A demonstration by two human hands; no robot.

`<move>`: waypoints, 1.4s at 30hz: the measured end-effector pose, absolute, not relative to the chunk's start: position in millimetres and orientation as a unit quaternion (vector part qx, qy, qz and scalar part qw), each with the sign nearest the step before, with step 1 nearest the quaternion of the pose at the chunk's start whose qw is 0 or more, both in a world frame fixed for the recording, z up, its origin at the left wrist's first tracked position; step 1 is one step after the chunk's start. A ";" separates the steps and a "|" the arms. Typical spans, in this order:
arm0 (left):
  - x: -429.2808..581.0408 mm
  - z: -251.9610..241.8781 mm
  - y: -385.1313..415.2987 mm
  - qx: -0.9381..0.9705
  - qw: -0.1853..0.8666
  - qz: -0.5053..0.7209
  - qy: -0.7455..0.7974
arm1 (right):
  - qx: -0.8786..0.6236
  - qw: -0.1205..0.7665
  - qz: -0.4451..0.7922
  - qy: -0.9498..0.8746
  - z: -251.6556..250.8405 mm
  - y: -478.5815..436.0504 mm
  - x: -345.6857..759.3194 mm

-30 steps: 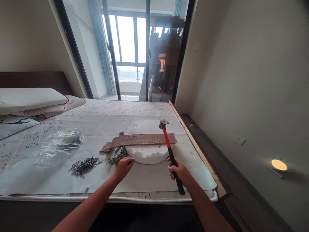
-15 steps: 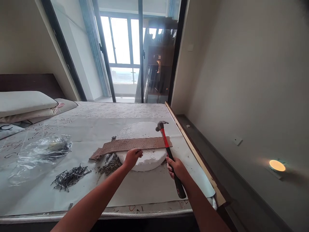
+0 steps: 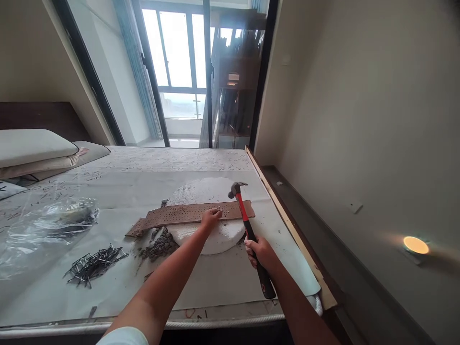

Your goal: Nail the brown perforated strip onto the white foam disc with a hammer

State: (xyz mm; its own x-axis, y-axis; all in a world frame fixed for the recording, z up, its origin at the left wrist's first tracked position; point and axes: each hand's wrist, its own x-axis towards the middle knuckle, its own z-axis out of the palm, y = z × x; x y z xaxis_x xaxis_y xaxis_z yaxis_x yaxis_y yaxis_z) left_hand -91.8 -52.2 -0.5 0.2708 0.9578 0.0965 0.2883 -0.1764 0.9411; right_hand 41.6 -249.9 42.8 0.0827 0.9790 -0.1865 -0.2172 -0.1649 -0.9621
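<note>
My right hand (image 3: 262,252) grips the red and black handle of a claw hammer (image 3: 245,223). Its steel head hangs just above the right part of a brown perforated board strip (image 3: 183,214). The strip lies across a round white foam disc (image 3: 210,196) on the covered bed. My left hand (image 3: 210,218) rests on the strip with its fingers pinched on a small nail (image 3: 219,209) that stands upright on the board, left of the hammer head.
A pile of loose nails (image 3: 91,263) lies at the front left, with a clear plastic bag (image 3: 46,225) behind it. Grey rubble (image 3: 158,246) sits beside the disc. Pillows (image 3: 34,151) lie far left. A wooden batten (image 3: 287,223) runs along the bed's right edge.
My left hand moved from the disc's front edge up onto the strip and now pinches a nail upright. The hammer stayed raised over the board, shifting slightly left.
</note>
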 end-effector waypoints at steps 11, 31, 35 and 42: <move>-95.9 -5.5 -50.6 0.629 0.506 0.399 0.434 | -0.519 0.527 0.580 -0.341 41.4 -247.7 47.3; -104.0 -11.4 -51.6 0.677 0.432 0.386 0.454 | -0.539 0.490 0.597 -0.335 27.1 -244.0 41.3; -105.3 -13.4 -53.8 0.698 0.397 0.375 0.463 | -0.568 0.468 0.594 -0.326 24.5 -243.8 40.0; -105.8 -13.1 -57.5 0.685 0.400 0.385 0.471 | -0.563 0.457 0.615 -0.311 20.6 -240.5 40.6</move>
State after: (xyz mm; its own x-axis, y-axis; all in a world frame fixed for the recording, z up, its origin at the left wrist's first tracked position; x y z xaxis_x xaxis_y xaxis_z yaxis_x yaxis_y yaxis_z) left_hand -105.8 -57.5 -13.1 0.2601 0.9537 0.1513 0.3370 -0.2365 0.9113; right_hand 40.6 -240.5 20.6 0.0510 0.9114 -0.4083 -0.2118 -0.3897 -0.8962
